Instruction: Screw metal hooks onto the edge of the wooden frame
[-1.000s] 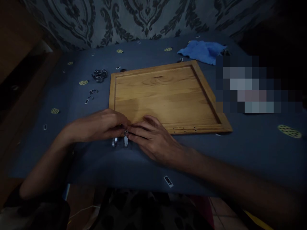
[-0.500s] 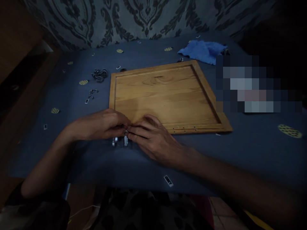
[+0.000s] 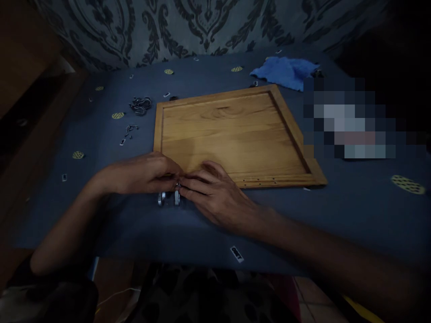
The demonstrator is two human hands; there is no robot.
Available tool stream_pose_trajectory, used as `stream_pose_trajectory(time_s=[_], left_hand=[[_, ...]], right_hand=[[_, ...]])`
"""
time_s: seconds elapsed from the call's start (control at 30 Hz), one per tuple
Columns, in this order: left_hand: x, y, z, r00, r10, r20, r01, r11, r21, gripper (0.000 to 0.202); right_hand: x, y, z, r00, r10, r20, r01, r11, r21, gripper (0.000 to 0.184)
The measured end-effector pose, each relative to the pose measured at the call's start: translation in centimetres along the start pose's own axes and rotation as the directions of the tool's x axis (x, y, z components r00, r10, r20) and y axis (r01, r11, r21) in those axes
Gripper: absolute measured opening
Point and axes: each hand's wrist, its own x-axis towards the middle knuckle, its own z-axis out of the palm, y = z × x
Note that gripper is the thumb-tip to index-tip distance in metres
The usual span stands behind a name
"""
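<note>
A framed wooden board point(image 3: 222, 134) lies on the blue cloth. Both my hands meet over its near left edge. My left hand point(image 3: 144, 172) has its fingers drawn together in a pinch at that edge, and whatever sits between them is hidden. My right hand point(image 3: 217, 193) reaches in from the right, with its fingertips closed against the same spot and touching the left fingertips. Just below the fingers, a shiny metal fitting point(image 3: 177, 198) with curved ends sticks out past the board's edge. Its upper part is covered by my fingers.
A pile of dark curved metal hooks point(image 3: 140, 106) lies left of the board, with several small screws point(image 3: 130, 129) below it. A crumpled blue rag point(image 3: 286, 72) is behind the board at the right. Small holes mark the board's near rail. A blurred patch hides the far right.
Both hands stay at the same place on the board's edge. The left hand has shifted very slightly; the board and loose hardware have not moved.
</note>
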Motion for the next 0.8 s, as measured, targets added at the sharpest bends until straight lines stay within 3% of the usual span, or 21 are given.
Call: stream_pose_trajectory(time_s=[0.23,0.8], left_hand=[[0.22,-0.35,-0.14,0.999,-0.018,0.042,0.021,0.996,-0.087,0.023],[0.4,-0.42,0.0,0.997,-0.045,0.058,0.048,0.997,-0.064,0.023]], right_hand=[[0.06,-0.04,0.38,1.0,0.005,-0.014,-0.006,0.999,-0.046,0.032],[-0.05,0.01,0.41,1.0,-0.014,-0.01,0.013,0.995,-0.102,0.028]])
